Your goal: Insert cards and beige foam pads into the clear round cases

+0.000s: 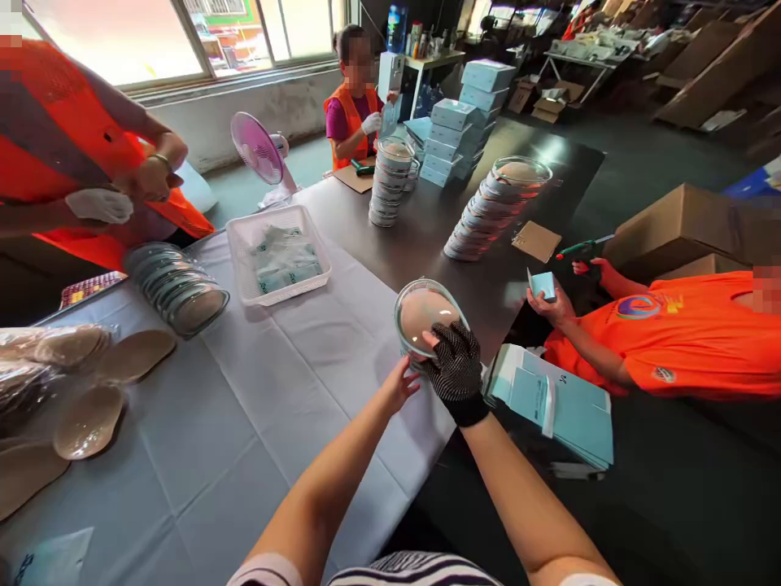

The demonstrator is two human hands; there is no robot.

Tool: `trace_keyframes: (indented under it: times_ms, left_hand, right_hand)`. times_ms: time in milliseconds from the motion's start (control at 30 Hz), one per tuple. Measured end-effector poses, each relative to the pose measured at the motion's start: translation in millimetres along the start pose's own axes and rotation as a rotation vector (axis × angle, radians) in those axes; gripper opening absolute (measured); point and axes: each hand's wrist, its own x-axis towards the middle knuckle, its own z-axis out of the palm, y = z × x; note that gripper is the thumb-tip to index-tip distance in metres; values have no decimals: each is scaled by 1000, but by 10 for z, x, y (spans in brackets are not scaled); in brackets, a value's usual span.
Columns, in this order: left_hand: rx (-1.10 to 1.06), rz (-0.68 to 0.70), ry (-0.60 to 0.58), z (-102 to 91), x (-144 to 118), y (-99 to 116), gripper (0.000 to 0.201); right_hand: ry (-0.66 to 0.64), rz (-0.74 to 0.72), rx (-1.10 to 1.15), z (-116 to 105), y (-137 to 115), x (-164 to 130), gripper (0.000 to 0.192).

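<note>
Clear plastic case (427, 313) sits gripped by the gloved right hand (456, 370); the bare left hand (401, 384) touches its lower edge, fingers loosely curled.

No text, label or number can be read anywhere.

Workroom interior. A long dark table (427, 220), partly draped with a pale grey cloth (244, 407), runs toward the back. Bright daylight enters through wide windows (183, 37) above a worn grey wall (274, 102). The floor (647, 155) is dark. Cardboard boxes (683, 220) stand at right; a cluttered white shelf (427, 61) stands behind.
</note>
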Motion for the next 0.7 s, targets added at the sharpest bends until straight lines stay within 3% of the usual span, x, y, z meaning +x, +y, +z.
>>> trace_keyframes:
  times_ms: [67, 133, 233, 333, 433, 533, 633, 700]
  left_hand:
    - [-17, -108, 5, -73, -28, -7, 61]
    - [15, -156, 78, -263, -146, -61, 63]
    - [40, -174, 256, -688, -474, -253, 60]
    - [1, -176, 445, -1147, -935, -560, 57]
    - [-22, -173, 574, -1530, -1401, -884, 52]
    - [-25, -136, 742, -1805, -1737, -1104, 47]
    - [-41, -64, 868, -1893, -1933, -1239, 45]
    - [-53, -16, 927, -1818, -2009, -1326, 53]
  right_hand:
    - [95, 87, -24, 99, 310, 186, 39]
    - [161, 140, -37, 156, 646, 414, 39]
    - [191, 162, -47, 242, 1070, 808, 40]
    - [200, 172, -56, 365, 1315, 1274, 42]
    - [196, 186, -68, 412, 1426, 1795, 44]
    - [163, 226, -100, 289, 1475, 2173, 50]
    - [194, 218, -78, 239, 1300, 2089, 53]
    - [218, 154, 38, 471, 969, 1725, 54]
